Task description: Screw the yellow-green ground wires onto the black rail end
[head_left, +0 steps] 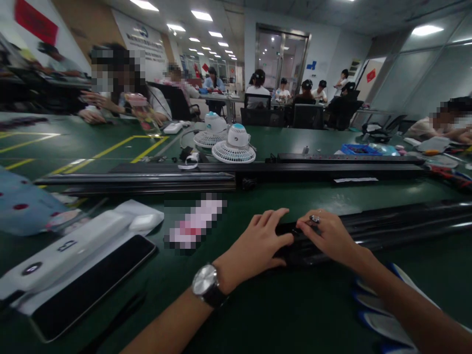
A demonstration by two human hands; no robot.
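A long bundle in glossy black plastic wrap (405, 221) lies on the green tabletop, running from my hands to the right edge. My left hand (261, 241), with a watch on the wrist, is at the bundle's near end. Its fingers are stretched apart, and the thumb touches the black plastic. Just right of it, my right hand (328, 233) rests over the bundle, wearing a ring. Thumb and index finger are pinched together over a small dark bit at the end; what they hold is too small to make out.
Left lie a black-screened phone (98, 280) and a white device (66, 246). Ahead are long black bars (155, 181) and two small white fans (234, 145). Blue-white gloves (383, 309) lie under my right forearm. A blue tray (359, 150) stands farther back; several people sit around.
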